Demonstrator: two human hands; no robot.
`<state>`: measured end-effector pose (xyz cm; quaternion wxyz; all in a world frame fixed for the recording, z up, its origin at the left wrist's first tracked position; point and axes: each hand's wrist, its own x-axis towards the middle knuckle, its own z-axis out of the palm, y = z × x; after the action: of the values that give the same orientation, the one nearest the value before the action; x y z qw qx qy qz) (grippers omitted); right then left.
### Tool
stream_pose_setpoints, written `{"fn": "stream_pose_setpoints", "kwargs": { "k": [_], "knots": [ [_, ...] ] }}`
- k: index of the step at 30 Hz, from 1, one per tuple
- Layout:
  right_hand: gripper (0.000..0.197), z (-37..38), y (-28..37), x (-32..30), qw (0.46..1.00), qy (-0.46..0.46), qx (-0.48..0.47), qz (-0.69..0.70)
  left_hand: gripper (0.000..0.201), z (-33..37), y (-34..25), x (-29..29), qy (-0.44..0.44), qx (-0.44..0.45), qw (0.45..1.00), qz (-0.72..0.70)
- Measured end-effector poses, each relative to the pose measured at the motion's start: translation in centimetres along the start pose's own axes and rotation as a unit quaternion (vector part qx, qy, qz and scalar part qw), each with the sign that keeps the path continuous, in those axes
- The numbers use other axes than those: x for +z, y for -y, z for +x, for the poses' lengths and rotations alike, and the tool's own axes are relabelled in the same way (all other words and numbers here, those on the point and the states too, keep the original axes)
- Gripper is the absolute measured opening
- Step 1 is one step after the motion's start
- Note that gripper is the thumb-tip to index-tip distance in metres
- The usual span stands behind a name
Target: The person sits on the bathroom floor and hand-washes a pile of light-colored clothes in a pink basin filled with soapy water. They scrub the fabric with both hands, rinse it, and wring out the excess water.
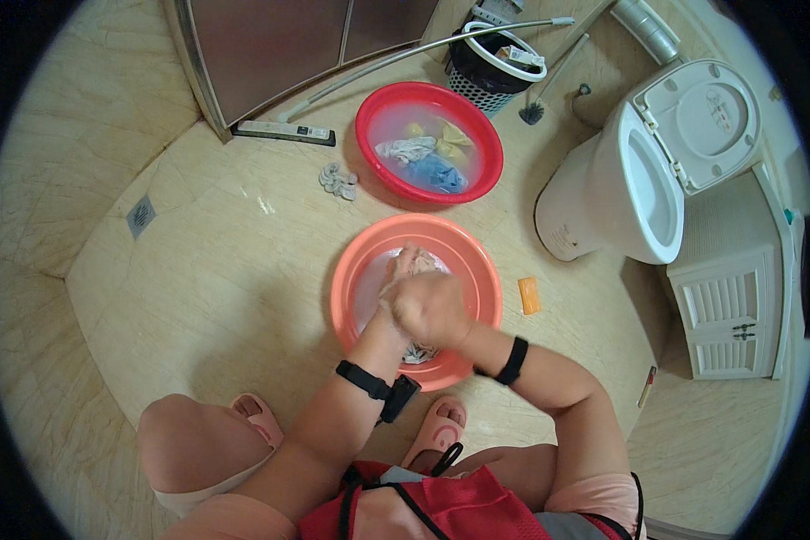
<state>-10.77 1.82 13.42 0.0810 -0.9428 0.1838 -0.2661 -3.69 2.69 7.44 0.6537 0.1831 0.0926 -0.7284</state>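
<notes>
Over orange basin [488, 270] with left hand [396, 281] and right hand [432, 308], can't tell what fingers [411, 315] grasp (blurred!); best rub cloth [420, 354] low.

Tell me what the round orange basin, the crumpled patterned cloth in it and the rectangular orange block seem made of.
Round orange basin: probably smooth plastic, given its even colour and moulded rim.
Crumpled patterned cloth: soft, matt fabric, judging by its loose folds; fibre unclear.
Rectangular orange block: perhaps soap, from its even colour and waxy look; unconfirmed.
</notes>
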Motion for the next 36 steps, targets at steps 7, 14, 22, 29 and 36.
{"fn": "stream_pose_setpoints", "kwargs": {
  "k": [7, 14, 22, 29, 36],
  "knots": [
    [0.014, -1.2, -6.4, 0.3, 0.981, 0.049, 0.167, -0.088, 0.035, 1.3, 0.7, -0.6, 0.011, -0.085, 0.996, -0.033],
    [0.017, 0.5, -7.6, -2.5, 0.801, -0.179, 0.354, 0.449, 0.055, -0.4, -3.2, 2.9, 0.094, -0.047, 0.994, -0.014],
    [0.012, 2.0, 3.4, -1.8, 0.962, 0.008, 0.101, 0.255, 0.043, 0.7, -2.0, -1.1, 0.137, -0.024, 0.975, -0.172],
    [0.007, 0.0, -5.3, -0.9, 0.979, -0.045, 0.195, 0.041, 0.033, 0.5, 0.7, 2.5, -0.038, -0.042, 0.998, -0.032],
    [0.018, 0.0, -1.1, 0.2, 0.998, -0.043, 0.040, 0.031, 0.036, 2.4, -0.3, -2.9, 0.214, -0.100, 0.964, -0.122]
  ]
}}
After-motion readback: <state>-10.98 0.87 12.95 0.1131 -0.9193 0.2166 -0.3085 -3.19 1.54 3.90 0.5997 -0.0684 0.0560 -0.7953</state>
